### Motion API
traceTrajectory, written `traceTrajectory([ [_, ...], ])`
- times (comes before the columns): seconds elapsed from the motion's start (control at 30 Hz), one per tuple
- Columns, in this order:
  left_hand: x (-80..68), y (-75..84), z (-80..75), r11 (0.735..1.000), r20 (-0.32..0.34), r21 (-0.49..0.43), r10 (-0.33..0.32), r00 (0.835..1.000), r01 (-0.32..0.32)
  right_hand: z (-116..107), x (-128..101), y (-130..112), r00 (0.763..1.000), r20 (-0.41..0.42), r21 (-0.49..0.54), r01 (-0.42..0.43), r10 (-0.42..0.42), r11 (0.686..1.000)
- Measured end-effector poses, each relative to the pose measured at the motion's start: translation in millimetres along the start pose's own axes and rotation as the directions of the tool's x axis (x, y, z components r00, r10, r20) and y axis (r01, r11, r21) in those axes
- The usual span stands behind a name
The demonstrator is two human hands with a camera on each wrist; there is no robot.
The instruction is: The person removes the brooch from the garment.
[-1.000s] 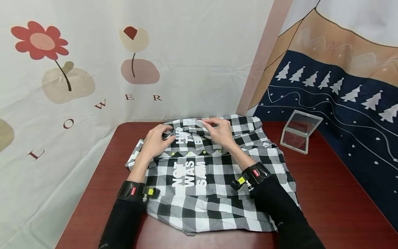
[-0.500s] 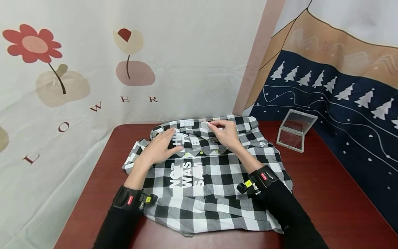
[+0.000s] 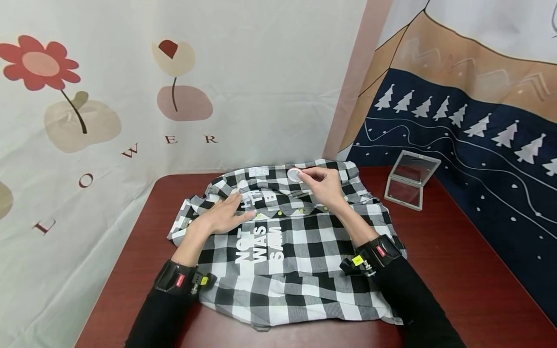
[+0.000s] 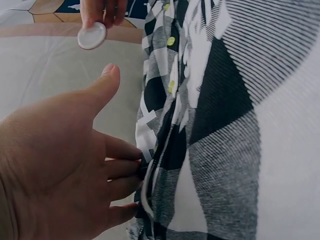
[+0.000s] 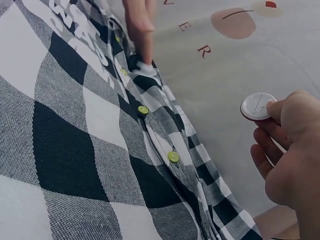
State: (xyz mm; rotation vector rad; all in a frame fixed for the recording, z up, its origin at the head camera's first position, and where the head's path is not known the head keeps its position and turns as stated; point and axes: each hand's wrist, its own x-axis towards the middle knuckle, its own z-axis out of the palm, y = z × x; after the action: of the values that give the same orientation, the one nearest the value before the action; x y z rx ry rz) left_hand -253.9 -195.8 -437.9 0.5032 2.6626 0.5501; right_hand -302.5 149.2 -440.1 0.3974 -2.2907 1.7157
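A black-and-white checked shirt (image 3: 304,251) with white lettering lies spread on the table, its row of yellow-green buttons (image 5: 173,157) running across it. Above the shirt's far part, my right hand (image 3: 326,187) pinches a round white pin badge (image 3: 294,175) between thumb and fingers. In the right wrist view the badge's white face carries a thin straight line, and a reddish rim shows. My left hand (image 3: 223,216) rests on the shirt left of the button row, fingers straight and thumb spread. Its fingertips meet the fabric folds in the left wrist view.
An open square mirror case (image 3: 411,181) stands on the red-brown table (image 3: 461,270) to the right of the shirt. Behind the table hangs a white flower-print curtain (image 3: 261,96), with a dark blue tree-print cloth (image 3: 435,140) on the right.
My right hand has moved slightly right with the badge, which shows more of its face. My left hand has drawn back from the far folds and its fingers have straightened.
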Motion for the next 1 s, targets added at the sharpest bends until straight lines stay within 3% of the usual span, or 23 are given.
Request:
traceTrajectory([
  [0.2, 38.4, -47.1, 27.3, 1.0, 0.064, -0.025, -0.004, 0.998, 0.006, -7.1, -6.4, -8.7, 0.999, 0.014, 0.03, -0.051, 0.051, 0.998],
  [0.37, 41.5, -45.2, 29.9, 1.0, 0.087, -0.009, -0.019, 0.996, 0.02, -12.9, -11.4, -18.2, 0.997, 0.017, 0.056, -0.08, 0.079, 0.995],
  [0.5, 35.4, -38.3, 26.9, 1.0, 0.063, -0.014, -0.016, 0.998, 0.017, -16.2, -15.2, -22.6, 0.997, 0.004, 0.052, -0.08, 0.08, 0.995],
  [0.57, 30.9, -36.6, 24.8, 1.0, 0.029, -0.015, 0.001, 1.0, -0.001, -17.3, -16.7, -24.2, 0.997, 0.005, 0.052, -0.077, 0.077, 0.996],
  [0.7, 12.3, -13.4, 9.2, 0.999, -0.057, 0.013, 0.034, 0.998, -0.033, -20.6, -19.3, -27.8, 0.998, 0.005, 0.074, -0.067, 0.067, 0.995],
  [0.8, 0.6, 9.4, -3.3, 0.997, -0.147, 0.027, 0.07, 0.987, -0.067, -23.5, -20.7, -31.6, 0.998, 0.0, 0.1, -0.06, 0.06, 0.993],
  [0.9, 2.5, 19.1, -6.2, 0.991, -0.259, -0.003, 0.128, 0.957, -0.133, -26.5, -21.5, -35.4, 0.998, -0.005, 0.124, -0.056, 0.057, 0.991],
  [1.0, 6.7, 29.8, -7.4, 0.973, -0.367, -0.071, 0.179, 0.913, -0.219, -28.8, -22.2, -38.1, 0.998, -0.004, 0.143, -0.06, 0.061, 0.988],
])
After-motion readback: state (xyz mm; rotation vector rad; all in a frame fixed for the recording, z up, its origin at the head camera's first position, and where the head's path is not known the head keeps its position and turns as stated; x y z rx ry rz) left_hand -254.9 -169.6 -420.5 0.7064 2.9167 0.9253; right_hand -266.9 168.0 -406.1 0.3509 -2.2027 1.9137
